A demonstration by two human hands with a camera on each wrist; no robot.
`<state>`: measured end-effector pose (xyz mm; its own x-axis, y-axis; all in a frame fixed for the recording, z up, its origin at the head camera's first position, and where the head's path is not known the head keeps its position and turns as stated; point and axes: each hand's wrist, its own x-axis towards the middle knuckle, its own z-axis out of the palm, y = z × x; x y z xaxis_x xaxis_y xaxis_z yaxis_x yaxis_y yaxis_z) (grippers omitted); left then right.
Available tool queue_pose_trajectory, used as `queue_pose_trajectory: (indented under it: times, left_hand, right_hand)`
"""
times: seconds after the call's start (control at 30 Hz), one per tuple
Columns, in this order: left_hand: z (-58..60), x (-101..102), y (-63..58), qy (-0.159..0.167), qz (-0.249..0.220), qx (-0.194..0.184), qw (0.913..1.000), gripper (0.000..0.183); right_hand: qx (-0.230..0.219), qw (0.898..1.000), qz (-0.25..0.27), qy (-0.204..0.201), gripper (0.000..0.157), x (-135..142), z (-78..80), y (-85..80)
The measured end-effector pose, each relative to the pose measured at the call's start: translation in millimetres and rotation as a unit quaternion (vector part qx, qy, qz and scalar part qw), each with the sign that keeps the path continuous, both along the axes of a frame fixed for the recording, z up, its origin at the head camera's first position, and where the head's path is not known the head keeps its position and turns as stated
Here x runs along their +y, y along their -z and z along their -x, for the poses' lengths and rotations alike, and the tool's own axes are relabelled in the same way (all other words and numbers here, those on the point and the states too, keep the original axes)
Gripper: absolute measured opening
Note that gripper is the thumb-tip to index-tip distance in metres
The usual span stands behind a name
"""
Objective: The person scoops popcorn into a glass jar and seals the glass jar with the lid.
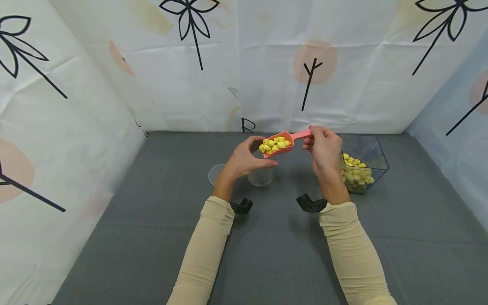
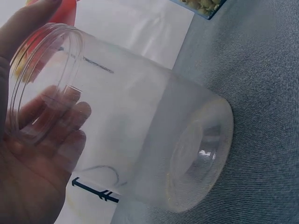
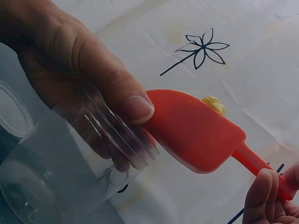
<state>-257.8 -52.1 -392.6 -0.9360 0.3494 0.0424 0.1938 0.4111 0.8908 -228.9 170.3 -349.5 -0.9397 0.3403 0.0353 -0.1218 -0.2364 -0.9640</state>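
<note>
My left hand (image 1: 244, 161) holds a clear jar (image 2: 126, 98) around its threaded neck, thumb on one side and fingers on the other. The jar looks empty, and in the left wrist view its base rests on or just above the cloth. My right hand (image 1: 327, 148) pinches the handle of a coral-red scoop (image 3: 196, 130). Yellow popcorn (image 1: 275, 145) fills the scoop, whose front end lies over the jar's mouth, close to my left thumb. From the right wrist view, the scoop's underside hides most of its load.
A clear square container (image 1: 366, 148), partly filled with yellow popcorn (image 1: 357, 174), stands right of my right hand. A round clear lid (image 1: 214, 174) lies left of the jar. Grey cloth (image 1: 267, 254) covers the table, with patterned white fabric (image 1: 267, 84) behind.
</note>
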Motion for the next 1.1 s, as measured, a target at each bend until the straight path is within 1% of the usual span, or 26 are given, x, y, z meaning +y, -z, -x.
queue_pose_trajectory:
  times: [0.2,0.4,0.5,0.6,0.77,0.9,1.1]
  left_hand:
    - [0.5,1,1.9,-0.001,-0.016,0.004,0.9999,0.081]
    - [-0.7,1,2.5,-0.003,-0.019,0.013,0.9997,0.080]
    - [-1.8,1,1.8,-0.004,-0.016,0.015,0.9997,0.080]
    - [-2.0,1,1.2,-0.004,-0.010,0.017,0.9998,0.082]
    - [-1.3,0,1.3,-0.002,0.001,0.017,0.9999,0.084]
    - [-0.6,0,1.5,0.002,-0.007,0.016,0.9998,0.081]
    - [-0.5,0,1.8,0.005,-0.014,0.014,0.9998,0.077]
  right_hand:
    - [0.003,1.000,-0.003,0.005,0.017,-1,0.4,-0.7]
    - [0.011,1.000,-0.008,0.014,0.015,-2,-0.9,-2.3]
    - [0.020,1.000,-0.018,0.017,0.014,-3,-1.5,-2.7]
    - [0.030,0.999,-0.016,0.018,0.013,-3,-1.9,-3.1]
    - [0.046,0.998,-0.030,0.030,0.015,-4,-2.8,-4.3]
    - [0.054,0.997,-0.046,0.040,0.019,-5,-4.4,-6.9]
    - [0.074,0.995,-0.056,0.045,0.013,-8,-6.7,-9.8]
